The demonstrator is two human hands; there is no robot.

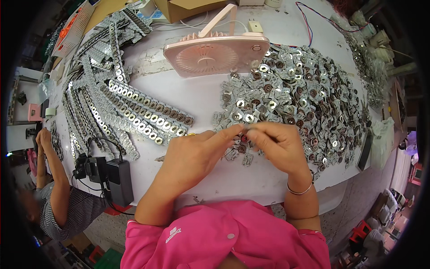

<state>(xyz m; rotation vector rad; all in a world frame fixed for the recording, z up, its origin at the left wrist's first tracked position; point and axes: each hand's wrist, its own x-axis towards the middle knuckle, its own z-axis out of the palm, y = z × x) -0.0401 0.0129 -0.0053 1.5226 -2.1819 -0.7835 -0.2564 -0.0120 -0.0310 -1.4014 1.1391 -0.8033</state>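
A small metal part (247, 128) sits between the fingertips of both hands, above the near left edge of the pile; the fingers cover most of it, so its exact shape cannot be told. The left hand (191, 151) points its thumb and forefinger at it, the other fingers curled under, and seems to pinch its left side. The right hand (281, 144) bends thumb and forefinger together around its right side, also in a pinch. A bracelet (301, 191) circles the right wrist.

Just beyond and to the right spreads the pile (313, 98) of loose grey parts, many with round silver or brown discs. Left of the hands, strips (150, 110) of joined parts fan out across the white table (152, 86), some overlapping, with more heaped farther back. A pink fan (208, 56) stands between strips and pile. A black box (119, 181) with cables is at the table's near left edge. Farther out are a white basket (81, 28) holding orange things, a cardboard box (190, 10), and a co-worker (67, 201) at far left.
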